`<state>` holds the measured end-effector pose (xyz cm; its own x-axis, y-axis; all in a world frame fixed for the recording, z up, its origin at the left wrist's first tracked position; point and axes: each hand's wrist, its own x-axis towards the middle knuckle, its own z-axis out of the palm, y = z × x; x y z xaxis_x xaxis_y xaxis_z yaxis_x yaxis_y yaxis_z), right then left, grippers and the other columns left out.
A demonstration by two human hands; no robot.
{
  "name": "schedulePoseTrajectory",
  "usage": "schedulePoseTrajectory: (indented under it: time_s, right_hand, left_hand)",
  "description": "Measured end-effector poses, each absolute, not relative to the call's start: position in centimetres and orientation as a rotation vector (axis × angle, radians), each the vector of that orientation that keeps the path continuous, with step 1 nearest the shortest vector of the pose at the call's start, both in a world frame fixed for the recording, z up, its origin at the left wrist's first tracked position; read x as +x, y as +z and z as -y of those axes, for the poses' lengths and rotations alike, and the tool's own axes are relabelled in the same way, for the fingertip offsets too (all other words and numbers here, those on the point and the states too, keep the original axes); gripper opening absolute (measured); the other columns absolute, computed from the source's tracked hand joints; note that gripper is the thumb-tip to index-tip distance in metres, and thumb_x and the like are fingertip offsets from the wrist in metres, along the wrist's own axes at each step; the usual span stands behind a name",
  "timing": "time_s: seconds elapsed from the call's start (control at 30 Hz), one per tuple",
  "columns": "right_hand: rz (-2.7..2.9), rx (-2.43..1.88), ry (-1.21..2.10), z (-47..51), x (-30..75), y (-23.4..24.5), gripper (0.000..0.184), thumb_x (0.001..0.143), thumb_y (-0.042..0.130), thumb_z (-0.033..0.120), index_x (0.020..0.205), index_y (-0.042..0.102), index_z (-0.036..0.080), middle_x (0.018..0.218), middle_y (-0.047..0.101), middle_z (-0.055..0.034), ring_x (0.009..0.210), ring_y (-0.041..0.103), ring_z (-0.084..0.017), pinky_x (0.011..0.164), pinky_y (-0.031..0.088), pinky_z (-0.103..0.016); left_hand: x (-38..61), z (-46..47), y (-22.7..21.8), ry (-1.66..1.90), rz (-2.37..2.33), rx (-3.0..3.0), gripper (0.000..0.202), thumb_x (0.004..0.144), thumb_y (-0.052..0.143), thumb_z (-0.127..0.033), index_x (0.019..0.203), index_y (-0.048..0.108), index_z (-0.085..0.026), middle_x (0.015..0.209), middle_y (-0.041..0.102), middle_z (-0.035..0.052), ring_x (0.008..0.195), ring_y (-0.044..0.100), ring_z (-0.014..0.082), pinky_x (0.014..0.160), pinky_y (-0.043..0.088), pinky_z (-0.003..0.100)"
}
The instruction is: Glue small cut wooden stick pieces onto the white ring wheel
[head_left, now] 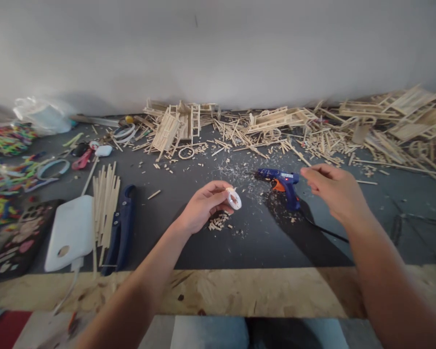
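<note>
Taking up most of the view is a dark grey tabletop (167, 252) with a bare wooden front edge. Along the back there's a messy heap of pale wooden sticks and little stick-built structures (167, 131), running way off to the right. Over on the left sit a long navy-blue hand tool (121, 228), a loose bundle of thin pale wooden strips (105, 203) right beside it, then a flat white plastic power bank (70, 228) with a white cable plugged in.

The right hand (332, 189) has bent fingers just off the back end of the glue gun; can't tell if they're pinching anything. The left hand (205, 203) is gripping the white ring between thumb and fingers. That blue glue gun with an orange trigger (281, 182) points left, red light showing. The small white ring (234, 198) is left of the gun, near some tiny chopped wooden bits (218, 223).
</note>
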<state>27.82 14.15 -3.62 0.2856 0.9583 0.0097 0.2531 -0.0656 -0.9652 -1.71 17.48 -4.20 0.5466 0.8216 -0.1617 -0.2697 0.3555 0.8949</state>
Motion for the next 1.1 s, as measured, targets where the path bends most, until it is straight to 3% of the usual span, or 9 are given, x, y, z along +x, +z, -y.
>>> schedulePoseTrajectory:
  time_s: [0.07, 0.13, 0.37, 0.7, 0.93, 1.1]
  right_hand:
    - [1.228, -1.636, 0.743, -13.6, 25.5, -2.9, 0.020, 0.076, 0.069, 0.041, 0.079, 0.068, 0.022, 0.055, 0.054, 0.0024, 0.046, 0.043, -0.010, 0.045, 0.029, -0.026]
    - [1.322, -1.546, 0.855, -12.9, 23.0, -2.4, 0.015, 0.076, 0.069, 0.036, 0.084, 0.070, 0.023, 0.064, 0.060, 0.0009, 0.049, 0.046, -0.011, 0.047, 0.035, -0.025]
    - [1.616, -1.239, 1.020, -11.8, 18.9, -3.1, 0.017, 0.082, 0.064, 0.032, 0.096, 0.071, 0.026, 0.072, 0.062, 0.0001, 0.059, 0.053, -0.012, 0.054, 0.041, -0.024]
    - [1.755, -1.166, 0.935, -12.2, 18.6, -3.2, 0.012, 0.088, 0.057, 0.029, 0.089, 0.068, 0.024, 0.082, 0.068, -0.0018, 0.072, 0.060, -0.015, 0.066, 0.045, -0.028]
    - [1.705, -1.178, 0.974, -12.1, 18.6, -3.4, 0.011, 0.087, 0.056, 0.026, 0.084, 0.066, 0.022, 0.079, 0.066, -0.0012, 0.066, 0.058, -0.012, 0.058, 0.044, -0.024]
    - [1.594, -1.187, 1.014, -11.9, 18.5, -3.3, 0.007, 0.086, 0.056, 0.024, 0.083, 0.062, 0.021, 0.069, 0.060, 0.0023, 0.050, 0.047, -0.008, 0.044, 0.035, -0.020]
  left_hand:
    - [-1.5, -17.2, -4.2, 0.750, -0.664, 0.963, 0.015, 0.080, 0.067, -0.025, 0.092, 0.062, -0.016, 0.082, 0.070, 0.0054, 0.071, 0.067, 0.0157, 0.064, 0.055, 0.027]
    - [-1.4, -17.0, -4.1, 0.713, -0.641, 0.970, 0.015, 0.080, 0.067, -0.026, 0.091, 0.063, -0.016, 0.082, 0.071, 0.0058, 0.072, 0.068, 0.0159, 0.064, 0.055, 0.027]
    - [-1.1, -16.6, -4.0, 0.597, -0.580, 1.011, 0.013, 0.081, 0.067, -0.025, 0.091, 0.065, -0.017, 0.079, 0.070, 0.0042, 0.072, 0.068, 0.0155, 0.066, 0.054, 0.027]
    - [-1.1, -16.6, -4.2, 0.575, -0.584, 1.027, 0.012, 0.081, 0.067, -0.025, 0.090, 0.066, -0.017, 0.079, 0.070, 0.0035, 0.070, 0.068, 0.0144, 0.066, 0.054, 0.026]
    - [-1.1, -16.7, -4.2, 0.576, -0.584, 1.027, 0.012, 0.081, 0.067, -0.024, 0.091, 0.066, -0.016, 0.079, 0.069, 0.0031, 0.070, 0.068, 0.0143, 0.066, 0.054, 0.027]
    - [-1.1, -16.7, -4.1, 0.578, -0.579, 1.019, 0.012, 0.081, 0.067, -0.023, 0.090, 0.066, -0.016, 0.079, 0.069, 0.0031, 0.071, 0.068, 0.0143, 0.066, 0.054, 0.026]
